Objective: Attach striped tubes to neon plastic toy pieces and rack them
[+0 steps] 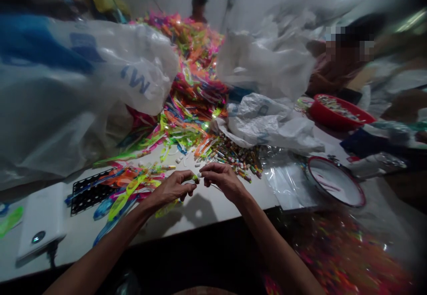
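Observation:
My left hand is closed, its thumb and forefinger pinching the end of a yellow-green plastic strip. Facing it, my right hand pinches a small white piece, which is close against the strip's end; whether they touch I cannot tell. Both hands are just above the white table. Behind them lie loose white pieces and a heap of small tubes with shiny, coloured wrapping. Left of my left hand, bright plastic strips rest partly on a black perforated rack.
A tall pile of coloured strips rises at the back between large plastic bags. At right are a red basin with small pieces, a round white tray and another person. A white power bank with a cable stands at left.

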`<state>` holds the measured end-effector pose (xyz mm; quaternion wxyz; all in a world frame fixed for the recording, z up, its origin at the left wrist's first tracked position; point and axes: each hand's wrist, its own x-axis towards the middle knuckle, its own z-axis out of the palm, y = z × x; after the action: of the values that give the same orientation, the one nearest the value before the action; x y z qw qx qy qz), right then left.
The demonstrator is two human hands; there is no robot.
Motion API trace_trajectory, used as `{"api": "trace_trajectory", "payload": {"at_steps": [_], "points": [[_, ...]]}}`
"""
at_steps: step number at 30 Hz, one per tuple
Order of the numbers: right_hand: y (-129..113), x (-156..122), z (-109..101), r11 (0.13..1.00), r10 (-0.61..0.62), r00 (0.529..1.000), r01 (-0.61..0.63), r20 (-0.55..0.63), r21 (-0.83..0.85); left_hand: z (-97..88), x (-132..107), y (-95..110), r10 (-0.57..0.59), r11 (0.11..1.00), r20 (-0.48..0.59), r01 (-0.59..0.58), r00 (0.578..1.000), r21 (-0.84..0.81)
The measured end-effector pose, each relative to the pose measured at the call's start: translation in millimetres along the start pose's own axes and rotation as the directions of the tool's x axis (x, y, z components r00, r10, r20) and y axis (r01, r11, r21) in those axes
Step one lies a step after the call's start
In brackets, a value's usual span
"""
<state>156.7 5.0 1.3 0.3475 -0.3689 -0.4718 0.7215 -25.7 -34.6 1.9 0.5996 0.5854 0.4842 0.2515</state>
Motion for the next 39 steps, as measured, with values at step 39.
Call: {"api": "trace_trajectory", "payload": {"at_steps": [39], "points": [[14,-4,13,0.966,0.085,0.944,0.001,0.319,-0.26,-26.5,-57,-24,-0.042,0.933,0.081,0.01,0.996,0.361]]}}
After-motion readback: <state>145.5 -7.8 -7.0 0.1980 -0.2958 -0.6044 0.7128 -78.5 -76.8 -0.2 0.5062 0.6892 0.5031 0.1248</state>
